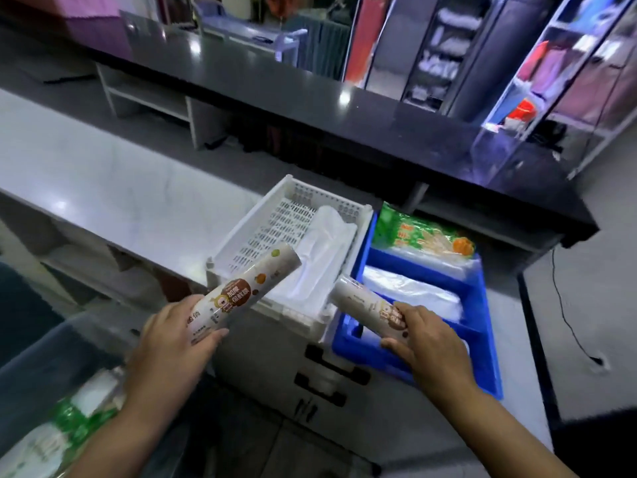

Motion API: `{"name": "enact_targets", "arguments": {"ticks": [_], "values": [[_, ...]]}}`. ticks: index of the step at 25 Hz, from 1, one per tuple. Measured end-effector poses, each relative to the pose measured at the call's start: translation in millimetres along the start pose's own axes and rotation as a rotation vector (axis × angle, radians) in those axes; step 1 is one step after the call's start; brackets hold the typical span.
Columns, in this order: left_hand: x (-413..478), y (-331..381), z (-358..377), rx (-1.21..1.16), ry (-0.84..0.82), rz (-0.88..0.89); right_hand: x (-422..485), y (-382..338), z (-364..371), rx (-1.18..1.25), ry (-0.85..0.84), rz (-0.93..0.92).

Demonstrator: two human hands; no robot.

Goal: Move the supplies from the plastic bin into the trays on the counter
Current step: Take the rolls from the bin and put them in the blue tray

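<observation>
Above the near edge of the white tray [272,232], the left roll [241,291] of printed cling film slants up and away, its far end over the tray's slotted floor, its near end wrapped by the left grip [175,343], fingers curled under and thumb over. Just to the right, the right roll [365,303] is clasped the same way by the right grip [424,343]; it hangs over the near compartment of the blue tray [365,363], free end pointing toward the seam between the two trays. Rolls apart, not touching. The white tray holds a stack of folded white bags [320,257] along its right side; left side bare. The blue tray sits hard against it on the right, divided crosswise: a green-printed packet [420,236] in the far compartment, a clear plastic bundle [410,291] in the middle one. Both trays rest at the right end of the pale counter [103,174]. Bottom left, a translucent plastic bin [51,346], with green-and-white packs [69,422] inside, blurred. Behind the trays, a dark glossy ledge [275,81] runs across; a clear case [517,143] stands on its right end. A black cable [565,305] trails down the floor at right.
</observation>
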State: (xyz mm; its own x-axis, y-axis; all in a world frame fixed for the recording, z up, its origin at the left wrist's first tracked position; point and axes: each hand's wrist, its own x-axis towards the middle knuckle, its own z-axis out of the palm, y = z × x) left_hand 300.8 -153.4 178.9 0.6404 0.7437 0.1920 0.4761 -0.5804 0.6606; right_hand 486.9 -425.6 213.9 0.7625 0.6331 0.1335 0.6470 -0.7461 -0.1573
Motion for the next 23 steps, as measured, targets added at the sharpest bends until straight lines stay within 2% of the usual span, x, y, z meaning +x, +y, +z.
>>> {"name": "enact_targets", "arguments": {"ticks": [3,8,15,21,23], "values": [[11.1,34.8,32.6,0.005,-0.007,0.009,9.4,58.3,-8.5,-0.084,0.012,0.016],[28.7,91.6,82.4,0.004,0.004,0.020,28.4,119.0,0.7,-0.182,-0.022,-0.096],[29.0,129.7,111.9,0.011,0.004,0.026,42.9,139.0,28.6,-0.094,-0.066,-0.186],[41.7,136.7,114.6,0.051,-0.023,0.089,50.4,143.2,26.4,-0.084,-0.185,-0.224],[47.9,136.5,112.7,0.055,-0.032,0.113,51.4,137.2,21.0,-0.090,-0.158,-0.285]]}}
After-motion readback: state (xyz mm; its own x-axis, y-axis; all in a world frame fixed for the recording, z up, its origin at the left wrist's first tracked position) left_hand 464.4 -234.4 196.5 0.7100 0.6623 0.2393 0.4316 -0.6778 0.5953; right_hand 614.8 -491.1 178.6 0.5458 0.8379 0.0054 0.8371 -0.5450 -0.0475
